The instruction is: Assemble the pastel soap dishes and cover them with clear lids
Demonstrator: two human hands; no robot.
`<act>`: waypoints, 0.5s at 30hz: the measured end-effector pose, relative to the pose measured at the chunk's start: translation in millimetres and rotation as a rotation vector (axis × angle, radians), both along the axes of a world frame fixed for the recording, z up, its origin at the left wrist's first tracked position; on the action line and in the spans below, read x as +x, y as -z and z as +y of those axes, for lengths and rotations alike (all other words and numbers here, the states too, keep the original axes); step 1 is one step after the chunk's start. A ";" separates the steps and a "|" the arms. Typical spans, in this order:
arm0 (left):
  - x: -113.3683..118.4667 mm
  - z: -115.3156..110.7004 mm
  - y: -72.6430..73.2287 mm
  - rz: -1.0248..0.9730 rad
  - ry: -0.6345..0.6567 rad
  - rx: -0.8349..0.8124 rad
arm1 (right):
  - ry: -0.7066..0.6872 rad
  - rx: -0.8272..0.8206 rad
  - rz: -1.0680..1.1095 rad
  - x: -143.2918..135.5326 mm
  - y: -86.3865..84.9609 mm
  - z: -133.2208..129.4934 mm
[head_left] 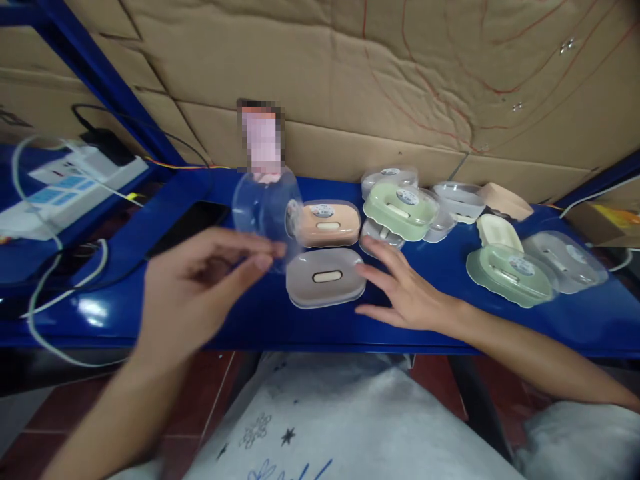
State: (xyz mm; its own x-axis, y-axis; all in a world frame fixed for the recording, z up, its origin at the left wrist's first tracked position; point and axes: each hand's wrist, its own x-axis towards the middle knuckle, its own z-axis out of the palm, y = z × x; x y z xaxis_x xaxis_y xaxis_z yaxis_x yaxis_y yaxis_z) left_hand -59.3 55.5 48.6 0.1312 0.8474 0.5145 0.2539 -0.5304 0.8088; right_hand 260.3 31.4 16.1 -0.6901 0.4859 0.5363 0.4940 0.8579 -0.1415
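My left hand [200,287] pinches thin clear plastic [265,207] between thumb and fingertips; a blurred round sticker [295,217] shows at its right side. A grey lidded dish [326,277] with a pale oval centre lies on the blue table in front of me. Spread fingers of my right hand [405,287] are at that dish's right edge, holding nothing. Just behind the grey dish sits a peach lidded dish [327,223] bearing a round label. Whether the plastic touches the peach dish is unclear.
Green dishes [400,207] and other clear-lidded ones stand right of centre, with another green dish [513,275] farther right. A phone-like object [263,137] leans at the back. On the left are a dark phone [193,223], cables and a power strip [70,190].
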 end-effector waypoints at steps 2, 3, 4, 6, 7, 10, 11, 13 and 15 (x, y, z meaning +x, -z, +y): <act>25.0 -33.0 9.5 -0.296 0.269 -0.105 | -0.021 -0.017 0.122 -2.2 -3.1 -4.9; 36.7 -44.2 14.6 -0.355 0.390 -0.172 | -0.039 -0.031 0.146 -2.7 -5.3 -7.4; 46.4 -51.4 19.0 -0.401 0.488 -0.216 | -0.055 -0.043 0.151 -2.7 -7.6 -9.4; 57.2 -55.5 24.2 -0.400 0.561 -0.290 | -0.080 -0.071 0.146 -1.5 -11.7 -11.3; 57.7 -54.3 24.9 -0.368 0.546 -0.314 | -0.085 -0.087 0.149 -0.5 -13.2 -11.1; 43.3 -49.4 25.3 -0.135 0.399 -0.320 | -0.078 -0.149 0.163 2.2 -14.9 -6.7; 35.7 -49.2 26.3 -0.033 0.313 -0.274 | -0.080 -0.174 0.149 2.8 -14.5 -4.6; 21.6 -50.6 30.9 0.138 0.050 -0.083 | -0.082 -0.230 0.100 3.5 -12.5 -0.4; 12.7 -50.4 37.6 0.258 -0.216 0.147 | -0.073 -0.284 0.040 3.7 -9.2 3.9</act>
State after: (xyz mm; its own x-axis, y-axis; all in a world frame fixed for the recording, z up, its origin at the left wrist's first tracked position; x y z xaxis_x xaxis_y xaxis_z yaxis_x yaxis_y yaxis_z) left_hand -46.7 5.1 11.0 0.0987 0.7895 0.6058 0.5585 -0.5478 0.6229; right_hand 264.1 35.3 25.3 -0.7101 0.5699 0.4136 0.4214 0.8145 -0.3987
